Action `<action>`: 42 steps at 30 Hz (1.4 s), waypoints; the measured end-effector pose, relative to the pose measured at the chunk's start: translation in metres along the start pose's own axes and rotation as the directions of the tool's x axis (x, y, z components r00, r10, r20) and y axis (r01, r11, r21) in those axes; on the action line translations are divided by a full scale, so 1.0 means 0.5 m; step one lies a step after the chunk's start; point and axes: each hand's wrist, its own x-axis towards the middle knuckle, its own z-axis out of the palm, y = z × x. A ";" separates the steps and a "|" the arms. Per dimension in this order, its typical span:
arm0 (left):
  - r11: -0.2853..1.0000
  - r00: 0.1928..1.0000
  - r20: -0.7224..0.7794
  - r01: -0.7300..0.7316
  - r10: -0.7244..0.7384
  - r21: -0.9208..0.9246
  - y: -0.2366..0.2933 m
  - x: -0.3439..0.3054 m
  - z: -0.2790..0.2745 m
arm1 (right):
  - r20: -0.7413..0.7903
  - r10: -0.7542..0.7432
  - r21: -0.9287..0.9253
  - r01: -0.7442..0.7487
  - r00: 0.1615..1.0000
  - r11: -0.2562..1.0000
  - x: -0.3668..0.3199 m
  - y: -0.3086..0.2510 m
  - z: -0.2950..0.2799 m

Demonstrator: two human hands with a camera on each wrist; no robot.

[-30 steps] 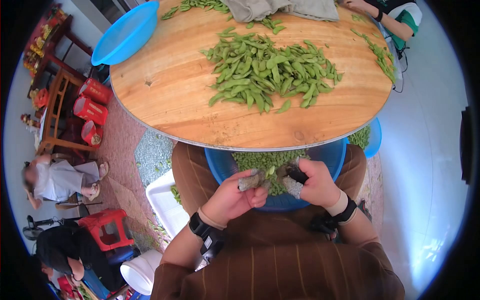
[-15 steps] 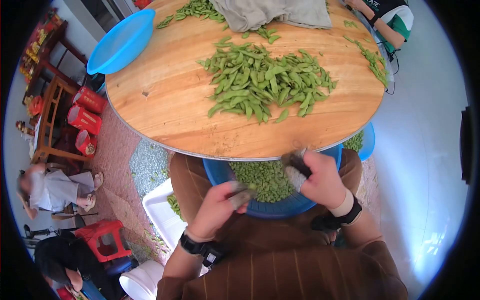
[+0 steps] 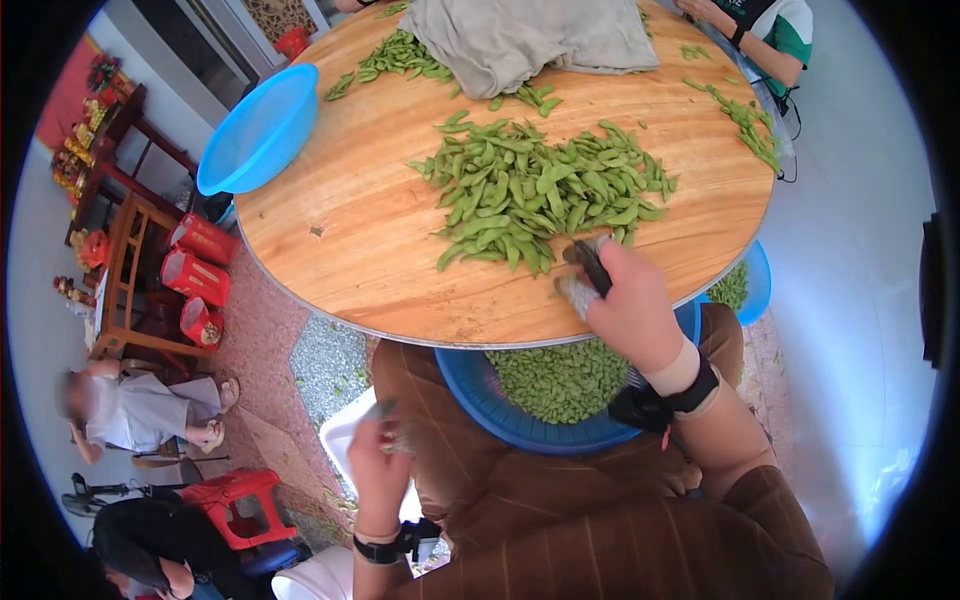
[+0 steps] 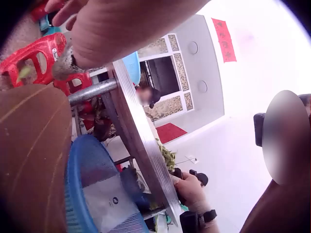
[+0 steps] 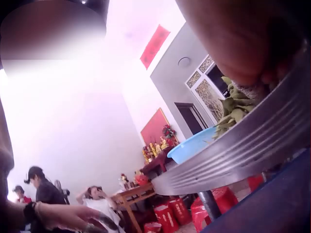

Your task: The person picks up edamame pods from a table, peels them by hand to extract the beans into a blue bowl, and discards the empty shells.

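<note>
My right hand (image 3: pixel 640 305) reaches over the near edge of the round wooden table (image 3: pixel 360 260), at the near side of a heap of green soybean pods (image 3: pixel 550 190). Its wrapped thumb and finger grip a short black object (image 3: pixel 592 266) of unclear kind. Down at the left, blurred, my left hand (image 3: pixel 380 465) hangs over a white tray (image 3: pixel 345 430), its fingers loosely extended and grey wraps on their tips. In the left wrist view a small blurred green piece (image 4: pixel 23 74) shows below that hand. A blue basin (image 3: pixel 465 390) of shelled beans (image 3: pixel 560 380) rests on my lap.
A grey cloth (image 3: pixel 530 45) covers the table's far part. A light-blue basin (image 3: pixel 260 130) stands at its left edge, and another blue basin (image 3: pixel 757 285) with green beans lies under the right edge. Red stools (image 3: pixel 235 500) and seated people are on the left.
My right hand has risen from over the lap basin to the pods on the table. The left hand has moved away from the basin, leftward and down to the white tray.
</note>
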 end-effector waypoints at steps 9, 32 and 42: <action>0.729 0.636 0.707 0.320 0.308 -0.606 0.242 0.090 0.132 | 0.469 0.049 0.654 -0.385 0.882 0.651 -0.114 -0.014 -0.067; 0.820 0.779 0.267 -0.505 0.568 -0.270 0.251 0.078 0.167 | 0.610 0.042 0.577 -0.480 0.792 0.661 -0.152 0.011 -0.072; 0.865 0.809 0.336 -0.380 0.483 -0.329 0.232 0.080 0.175 | 0.568 -0.055 0.618 -0.382 0.821 0.687 -0.159 0.028 -0.060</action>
